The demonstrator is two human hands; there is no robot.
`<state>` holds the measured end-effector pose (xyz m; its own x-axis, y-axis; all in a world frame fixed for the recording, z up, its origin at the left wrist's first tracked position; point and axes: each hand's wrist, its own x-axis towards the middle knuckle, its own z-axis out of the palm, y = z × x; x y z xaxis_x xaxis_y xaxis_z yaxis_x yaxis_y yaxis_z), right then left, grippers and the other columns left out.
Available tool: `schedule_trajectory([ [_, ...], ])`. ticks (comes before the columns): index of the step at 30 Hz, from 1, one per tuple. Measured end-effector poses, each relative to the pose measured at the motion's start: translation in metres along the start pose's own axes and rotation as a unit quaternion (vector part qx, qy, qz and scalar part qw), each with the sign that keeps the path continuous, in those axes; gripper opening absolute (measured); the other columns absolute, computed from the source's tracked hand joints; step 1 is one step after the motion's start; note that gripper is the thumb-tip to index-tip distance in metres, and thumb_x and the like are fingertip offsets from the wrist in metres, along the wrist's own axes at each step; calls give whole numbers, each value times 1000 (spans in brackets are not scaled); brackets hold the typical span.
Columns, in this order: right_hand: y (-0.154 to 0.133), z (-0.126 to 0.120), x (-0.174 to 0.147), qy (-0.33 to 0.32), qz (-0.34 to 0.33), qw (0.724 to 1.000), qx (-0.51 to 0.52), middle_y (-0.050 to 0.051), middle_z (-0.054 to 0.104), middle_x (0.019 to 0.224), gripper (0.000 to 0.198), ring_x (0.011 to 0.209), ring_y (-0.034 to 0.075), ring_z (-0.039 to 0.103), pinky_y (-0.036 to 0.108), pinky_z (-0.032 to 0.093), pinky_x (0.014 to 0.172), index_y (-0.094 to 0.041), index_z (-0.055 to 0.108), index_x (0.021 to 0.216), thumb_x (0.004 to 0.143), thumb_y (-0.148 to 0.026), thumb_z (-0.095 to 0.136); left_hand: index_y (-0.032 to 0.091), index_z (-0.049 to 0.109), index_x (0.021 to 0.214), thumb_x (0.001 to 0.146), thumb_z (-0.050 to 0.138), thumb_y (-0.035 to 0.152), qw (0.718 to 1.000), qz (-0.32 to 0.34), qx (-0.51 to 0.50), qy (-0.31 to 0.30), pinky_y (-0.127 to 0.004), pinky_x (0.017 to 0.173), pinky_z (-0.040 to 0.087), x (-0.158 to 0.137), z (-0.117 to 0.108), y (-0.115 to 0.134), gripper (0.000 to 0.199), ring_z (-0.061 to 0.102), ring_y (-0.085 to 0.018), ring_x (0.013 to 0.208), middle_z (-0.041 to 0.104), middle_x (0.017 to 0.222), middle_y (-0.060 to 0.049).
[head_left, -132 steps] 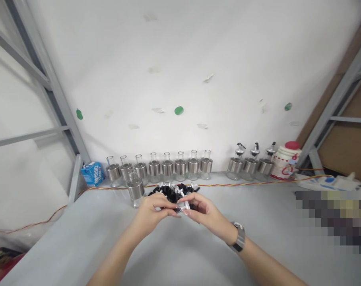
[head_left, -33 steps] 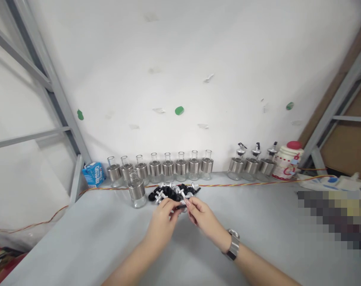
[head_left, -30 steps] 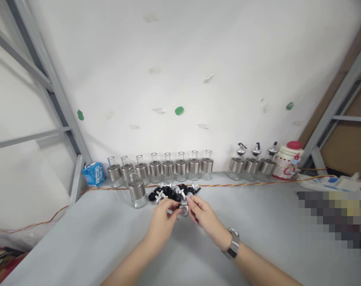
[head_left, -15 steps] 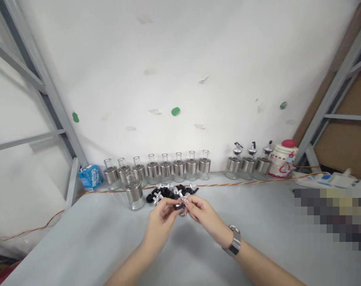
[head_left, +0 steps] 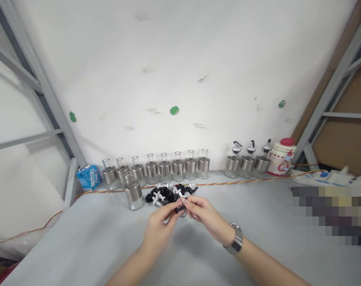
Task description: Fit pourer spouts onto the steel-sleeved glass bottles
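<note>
Head camera: fingertips pinched nearly together, the left hand (head_left: 160,224) and right hand (head_left: 209,217) grip a small dark piece (head_left: 180,209), partly hidden between them, above the grey table (head_left: 105,234). Just beyond lies a heap of black and silver parts (head_left: 167,194); left of it stands one sleeved glass bottle (head_left: 133,191).

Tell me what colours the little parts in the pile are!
The pile of little parts is mostly black and silvery. The head view, the only one, shows it best.
</note>
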<state>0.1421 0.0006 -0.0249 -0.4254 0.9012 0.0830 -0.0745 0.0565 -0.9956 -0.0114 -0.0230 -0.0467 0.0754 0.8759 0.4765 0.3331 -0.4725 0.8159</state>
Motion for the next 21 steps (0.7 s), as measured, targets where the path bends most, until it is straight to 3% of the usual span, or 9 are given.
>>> schedule_trajectory([
  [10,-1,8,-4,44,20,999,14,-6,32,49,42,46,7,21,23,14,44,-16,49,57,69,-56,53,24,63,96,74,54,19,999,21,35,5,-28,76,51,-4,2,-4,25,63,-16,84,67,96,-3],
  [21,6,10,-4,53,31,994,96,-6,33,49,39,45,6,20,23,14,46,-16,43,55,69,-50,56,23,58,95,76,52,17,1000,22,4,-21,-29,86,48,-4,3,2,21,62,-15,89,66,96,-1],
])
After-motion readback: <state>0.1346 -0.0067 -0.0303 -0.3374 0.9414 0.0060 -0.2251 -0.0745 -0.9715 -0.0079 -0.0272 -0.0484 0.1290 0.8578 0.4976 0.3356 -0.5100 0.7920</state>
